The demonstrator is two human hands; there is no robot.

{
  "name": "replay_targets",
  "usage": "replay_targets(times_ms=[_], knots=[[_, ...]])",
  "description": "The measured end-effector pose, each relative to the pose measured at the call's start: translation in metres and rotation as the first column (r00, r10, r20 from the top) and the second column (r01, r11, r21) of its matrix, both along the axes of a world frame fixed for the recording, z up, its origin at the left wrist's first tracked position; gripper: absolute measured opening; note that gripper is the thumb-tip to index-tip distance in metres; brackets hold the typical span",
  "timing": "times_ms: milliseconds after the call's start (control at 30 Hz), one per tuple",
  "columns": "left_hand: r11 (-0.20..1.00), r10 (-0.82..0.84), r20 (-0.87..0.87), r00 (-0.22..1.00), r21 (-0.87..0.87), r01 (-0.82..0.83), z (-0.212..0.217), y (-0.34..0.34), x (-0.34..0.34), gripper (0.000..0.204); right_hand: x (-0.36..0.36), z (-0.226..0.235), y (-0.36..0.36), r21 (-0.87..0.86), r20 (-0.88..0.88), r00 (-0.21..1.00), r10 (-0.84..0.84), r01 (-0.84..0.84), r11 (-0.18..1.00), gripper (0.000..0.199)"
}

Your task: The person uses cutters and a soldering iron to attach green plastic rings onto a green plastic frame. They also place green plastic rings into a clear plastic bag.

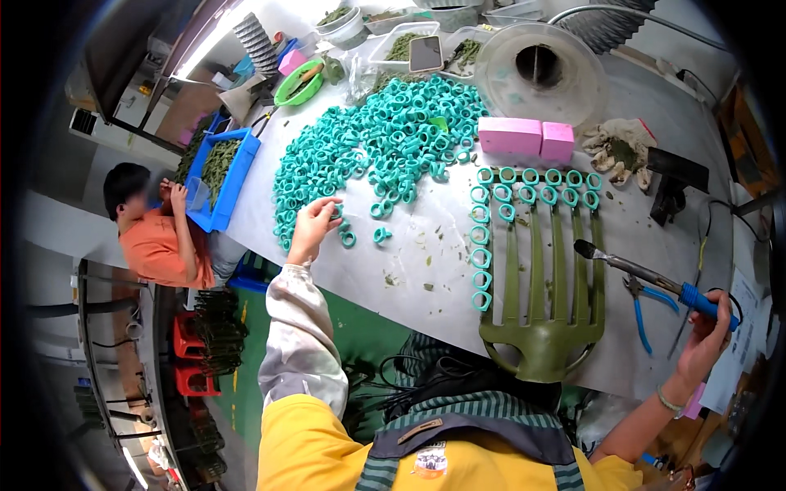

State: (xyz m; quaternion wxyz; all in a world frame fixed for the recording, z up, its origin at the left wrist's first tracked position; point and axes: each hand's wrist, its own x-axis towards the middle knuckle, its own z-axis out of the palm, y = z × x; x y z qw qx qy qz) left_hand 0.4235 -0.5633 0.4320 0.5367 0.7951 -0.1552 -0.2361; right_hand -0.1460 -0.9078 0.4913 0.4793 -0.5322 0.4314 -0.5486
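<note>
Teal rings (409, 114) lie heaped — left hand (311, 232) alongside.

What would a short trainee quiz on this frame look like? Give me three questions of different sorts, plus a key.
1. Multiple choice: What does the right hand hold?
a) a glove
b) a long tool with a blue grip
c) a pink block

2. True or false: The left hand is nearer to the pile of teal rings than to the green pronged piece.

3. Fill in: In the picture, the blue-handled pliers lie to the ____ of the green pronged piece.

Key: 1. b; 2. true; 3. right
</note>
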Motion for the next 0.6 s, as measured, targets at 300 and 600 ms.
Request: replay_targets(times_ms=[300,600], knots=[[0.978,-0.207,0.306,0.929,0.088,0.188,0.050,-0.034,-0.049,0.031,0.028,0.004,0.008,0.030,0.130,0.988,0.083,-0.087,0.996,0.021],[0.677,-0.682,0.386,0.621,0.011,0.736,0.065,-0.169,-0.185,0.025,0.069,-0.002,0.016,0.043,0.181,0.976,0.119,-0.128,0.991,0.019]])
